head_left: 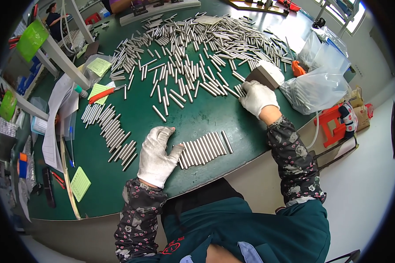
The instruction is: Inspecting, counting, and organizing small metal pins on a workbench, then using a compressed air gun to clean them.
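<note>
My left hand point(156, 160), in a white glove, rests on the green table with thumb and fingers apart. Its thumb lies against the left end of a neat row of metal pins point(202, 151). One pin point(227, 141) stands slightly apart at the row's right end. My right hand point(257, 98), also gloved, grips a dark brown rectangular block point(267, 75) at the right of the table. Some pins point(239, 90) lie right beside its fingers. Beyond both hands spreads a large loose heap of metal pins point(184, 52).
More pins point(114, 133) lie in a slanting line on the left. An orange-handled tool point(102, 95) rests on a yellow note. Plastic bags point(318, 90), one holding pins, sit at the right edge by an orange object point(298, 68). A red stool point(329, 127) stands below.
</note>
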Tool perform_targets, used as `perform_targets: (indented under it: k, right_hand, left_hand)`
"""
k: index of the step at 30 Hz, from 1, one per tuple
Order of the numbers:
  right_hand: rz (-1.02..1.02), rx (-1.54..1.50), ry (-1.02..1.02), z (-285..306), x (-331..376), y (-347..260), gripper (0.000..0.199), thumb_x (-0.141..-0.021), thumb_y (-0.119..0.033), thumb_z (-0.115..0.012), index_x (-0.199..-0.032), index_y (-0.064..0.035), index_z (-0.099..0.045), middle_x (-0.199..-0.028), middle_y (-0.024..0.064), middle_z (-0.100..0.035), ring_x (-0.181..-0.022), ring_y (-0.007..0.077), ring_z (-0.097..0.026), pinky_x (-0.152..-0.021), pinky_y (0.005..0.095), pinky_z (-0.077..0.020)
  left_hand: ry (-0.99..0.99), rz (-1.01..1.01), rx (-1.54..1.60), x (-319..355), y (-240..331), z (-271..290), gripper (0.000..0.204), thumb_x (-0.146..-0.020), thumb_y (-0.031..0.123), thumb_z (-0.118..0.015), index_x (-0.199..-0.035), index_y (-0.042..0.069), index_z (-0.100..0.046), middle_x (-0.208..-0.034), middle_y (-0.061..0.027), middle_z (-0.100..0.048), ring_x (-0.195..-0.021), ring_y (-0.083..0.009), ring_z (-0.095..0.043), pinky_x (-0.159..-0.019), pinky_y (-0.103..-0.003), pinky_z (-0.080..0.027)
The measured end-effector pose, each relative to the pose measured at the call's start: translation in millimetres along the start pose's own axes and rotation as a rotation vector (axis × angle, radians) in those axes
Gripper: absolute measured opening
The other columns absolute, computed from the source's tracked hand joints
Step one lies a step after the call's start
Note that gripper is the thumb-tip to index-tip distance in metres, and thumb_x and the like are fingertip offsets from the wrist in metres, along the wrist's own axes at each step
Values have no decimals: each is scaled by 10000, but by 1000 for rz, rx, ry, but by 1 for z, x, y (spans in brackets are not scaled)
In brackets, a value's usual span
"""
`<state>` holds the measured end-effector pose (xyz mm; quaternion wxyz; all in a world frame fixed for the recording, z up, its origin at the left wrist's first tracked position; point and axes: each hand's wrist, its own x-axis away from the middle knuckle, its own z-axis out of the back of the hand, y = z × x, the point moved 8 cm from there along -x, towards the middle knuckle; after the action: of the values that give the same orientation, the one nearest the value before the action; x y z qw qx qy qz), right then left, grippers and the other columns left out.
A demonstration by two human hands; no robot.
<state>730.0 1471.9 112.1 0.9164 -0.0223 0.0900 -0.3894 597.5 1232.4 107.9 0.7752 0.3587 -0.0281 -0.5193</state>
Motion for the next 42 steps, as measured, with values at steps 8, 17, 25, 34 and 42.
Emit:
perform_targets:
  k: [8,17,25,34,42]
  right_hand:
    - [5,-97,-71,8,31,-7,218,-678,-152,-545,-868,-67,-610,-873,149,-621,-832,321,-592,-742,399,-470]
    - [137,-313,-305,11,83,-46,311,-693,-238,-581,-946,-56,-577,-766,150,-622,-738,333,-604,-686,407,-477]
    - [438,-242,-401,12,85,-59,790,-568,-312,-739,-1257,-88,-424,-1057,161,-529,-936,315,-556,-763,376,-466]
    - [577,-277,-395,4,80,-68,636,-592,-275,-725,-1157,-92,-498,-961,129,-542,-873,315,-566,-727,395,-473]
    - [532,-275,-430,13,74,-71,573,-665,-352,-667,-1158,-108,-507,-944,138,-554,-891,318,-566,-748,394,-469]
  left_hand:
    - [26,-44,-31,2,1,1,374,-650,43,-683,-1007,18,-573,-935,-71,-540,-602,-139,-476,-544,-243,-431]
    - [-34,44,21,0,-1,0,364,-675,129,-683,-1000,2,-579,-983,-138,-556,-900,-292,-560,-795,-340,-458]
    - [-18,24,21,-1,3,1,355,-670,80,-676,-1003,8,-576,-961,-105,-551,-753,-216,-518,-674,-293,-446]
    - [5,-14,-5,0,0,1,357,-667,85,-677,-1000,5,-574,-956,-106,-546,-753,-218,-515,-673,-293,-443]
    - [23,-47,-37,2,2,2,366,-652,48,-681,-999,6,-573,-919,-72,-533,-603,-147,-480,-548,-247,-431]
